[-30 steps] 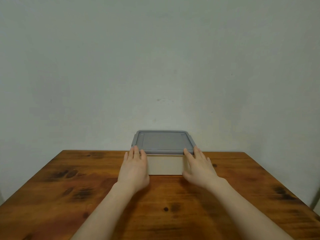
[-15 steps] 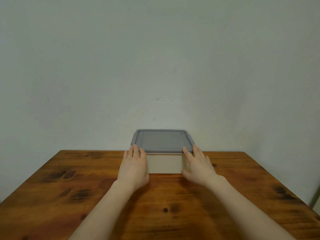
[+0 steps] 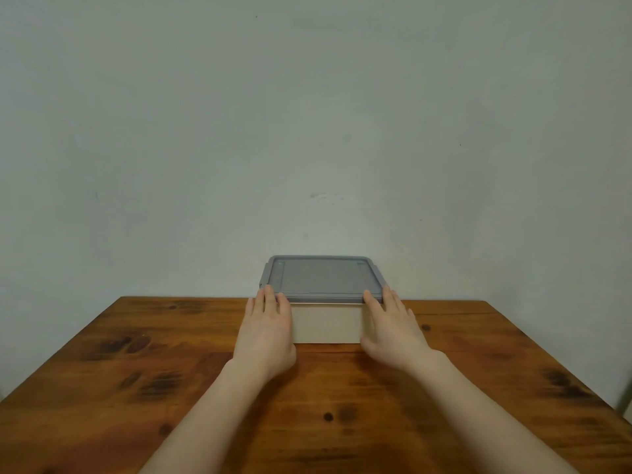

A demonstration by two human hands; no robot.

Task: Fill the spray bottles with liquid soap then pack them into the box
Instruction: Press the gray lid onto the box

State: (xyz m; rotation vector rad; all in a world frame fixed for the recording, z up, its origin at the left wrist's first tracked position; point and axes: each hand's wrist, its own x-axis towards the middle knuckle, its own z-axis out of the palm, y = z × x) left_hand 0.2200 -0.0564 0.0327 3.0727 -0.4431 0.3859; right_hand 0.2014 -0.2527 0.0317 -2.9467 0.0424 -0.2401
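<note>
Cream box [image 3: 326, 325] at the far edge of the wooden table [image 3: 136, 371], against the wall [image 3: 307, 131], grey lid [image 3: 321, 277] on top. Left hand [image 3: 265, 333] at its near left corner, right hand [image 3: 393, 331] at the near right. Fingers straight, tips on the lid's front rim, gripping nothing. Left thumb out of sight. Contents hidden under the lid.

Plain pale grey-green wall [image 3: 307, 114], matt, evenly lit, faint scuff marks [image 3: 323, 196] noted near its middle (small, smudged), wooden table [image 3: 102, 388] set before it, reddish-brown boards, dark knots scattered across the top.
</note>
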